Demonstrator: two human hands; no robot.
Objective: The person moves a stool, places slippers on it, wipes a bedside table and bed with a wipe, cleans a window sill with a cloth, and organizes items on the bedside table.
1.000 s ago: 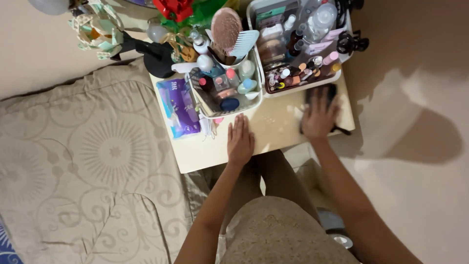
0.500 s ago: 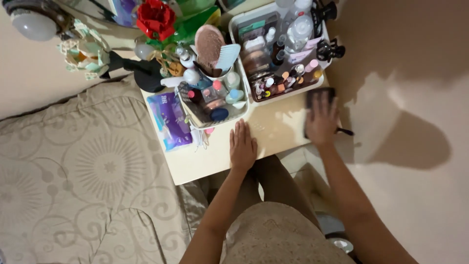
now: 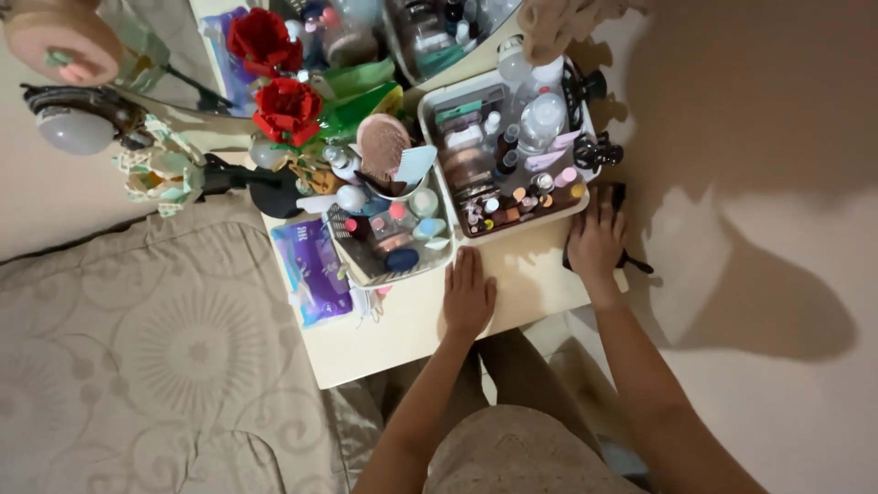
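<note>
Right hand [image 3: 595, 241] lies flat, fingers spread, pressing a dark cloth [image 3: 618, 196] at the right edge of the small table [image 3: 393, 334], beside the white tray [image 3: 439, 187]. Left hand [image 3: 468, 295] rests open and flat on the tabletop, holding nothing.

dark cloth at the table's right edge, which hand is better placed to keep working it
Right. The right hand already lies flat on the dark cloth at the right edge of the small table. The left hand rests flat on bare tabletop nearer the middle, apart from the cloth, likely just bracing.
</note>
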